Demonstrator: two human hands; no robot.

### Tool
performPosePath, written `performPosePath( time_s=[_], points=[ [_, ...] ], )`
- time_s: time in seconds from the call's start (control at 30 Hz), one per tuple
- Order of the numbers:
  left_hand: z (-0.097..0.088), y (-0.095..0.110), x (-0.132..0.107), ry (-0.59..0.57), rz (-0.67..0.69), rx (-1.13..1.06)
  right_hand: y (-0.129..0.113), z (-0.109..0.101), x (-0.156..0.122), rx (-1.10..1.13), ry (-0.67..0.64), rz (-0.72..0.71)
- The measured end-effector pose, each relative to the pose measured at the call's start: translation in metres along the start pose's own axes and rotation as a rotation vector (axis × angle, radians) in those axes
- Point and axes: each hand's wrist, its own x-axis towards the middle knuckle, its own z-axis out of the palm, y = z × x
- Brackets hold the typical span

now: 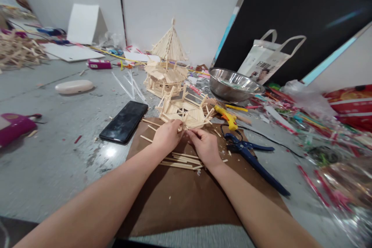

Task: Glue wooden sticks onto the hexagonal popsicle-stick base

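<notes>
The stick model [186, 113] is being held at the centre of the frame, at the brown sheet's [174, 197] upper edge. Its near edge is being pinched by the closed fingers of the left hand [167, 136] and the right hand [205, 146]. Loose sticks [181, 161] are lying just below them.

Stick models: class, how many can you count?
3. A roof section touched by the left hand and right hand; a tall pagoda behind it; a stick frame at the far left edge, partly cut off; more may be hidden.
</notes>
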Motion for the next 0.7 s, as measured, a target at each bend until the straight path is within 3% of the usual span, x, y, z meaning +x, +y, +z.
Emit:
performPosePath(
  time_s=[0.7],
  points=[
    [-0.0008,0.0013,-0.0012,-0.023,-0.012,0.036,-0.0066,0.0015,0.0027,-0.158,0.081,-0.052]
  ],
)
